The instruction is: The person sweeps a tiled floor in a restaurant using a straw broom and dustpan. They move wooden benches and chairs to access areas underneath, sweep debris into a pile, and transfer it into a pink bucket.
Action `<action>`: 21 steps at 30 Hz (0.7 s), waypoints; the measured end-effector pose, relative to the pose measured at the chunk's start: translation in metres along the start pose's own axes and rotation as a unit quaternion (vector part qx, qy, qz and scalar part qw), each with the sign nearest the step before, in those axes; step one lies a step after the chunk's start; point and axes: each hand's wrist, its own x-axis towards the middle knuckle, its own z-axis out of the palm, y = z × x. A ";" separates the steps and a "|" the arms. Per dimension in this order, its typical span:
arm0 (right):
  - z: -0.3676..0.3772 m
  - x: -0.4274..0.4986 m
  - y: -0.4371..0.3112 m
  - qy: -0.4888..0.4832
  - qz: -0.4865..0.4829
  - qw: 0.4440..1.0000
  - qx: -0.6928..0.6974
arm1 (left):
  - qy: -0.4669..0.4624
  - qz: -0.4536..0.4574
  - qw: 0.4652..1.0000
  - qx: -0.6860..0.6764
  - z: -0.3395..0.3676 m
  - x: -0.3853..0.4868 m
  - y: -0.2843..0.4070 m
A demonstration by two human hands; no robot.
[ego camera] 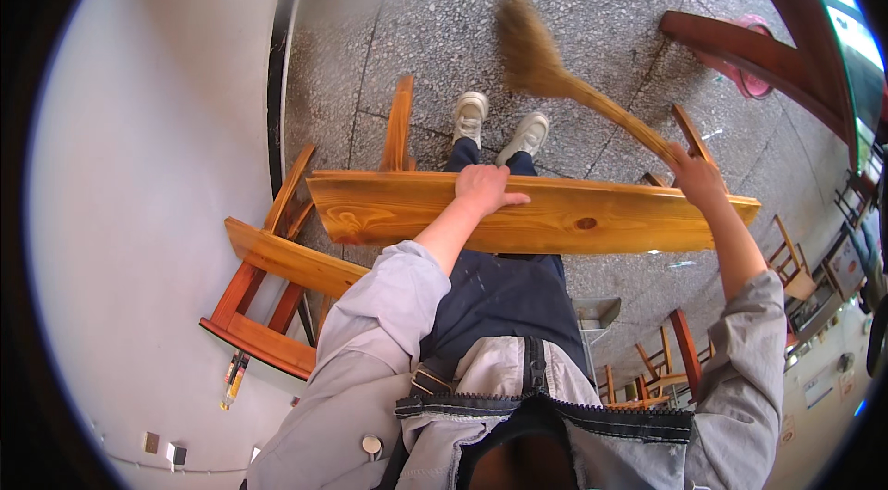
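My left hand grips the edge of a varnished wooden bench that lies across in front of my legs. In my right hand, beyond the bench's right part, is the handle of a straw broom. The broom's bristle head is blurred and hangs over the speckled floor, past my shoes. One bench leg points away from me. The far ends of my left fingers are hidden behind the bench edge.
A second bench and a red-brown wooden table or stool stand at left by the white wall. A metal dustpan is beside my leg. Upper right are a dark red table frame and a pink basket; wooden stools stand farther right.
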 end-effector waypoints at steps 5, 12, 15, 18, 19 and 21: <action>0.006 -0.080 0.075 -0.012 0.140 0.988 0.067 | -0.029 -0.005 1.000 0.010 -0.033 0.007 0.009; 0.001 -0.221 0.099 0.025 0.204 0.877 0.435 | -0.053 -0.010 0.995 0.085 -0.094 0.030 0.016; 0.021 -0.287 0.099 0.000 0.207 0.751 0.627 | -0.061 -0.004 0.993 0.104 -0.120 0.050 0.010; 0.060 -0.363 0.086 -0.011 0.230 0.604 0.763 | -0.053 0.006 0.991 0.124 -0.146 0.072 0.002; 0.074 -0.394 0.077 -0.002 0.226 0.568 0.792 | -0.049 0.003 0.990 0.133 -0.155 0.075 -0.001; 0.096 -0.444 0.052 0.004 0.289 0.536 0.793 | -0.044 0.001 0.988 0.150 -0.174 0.093 -0.004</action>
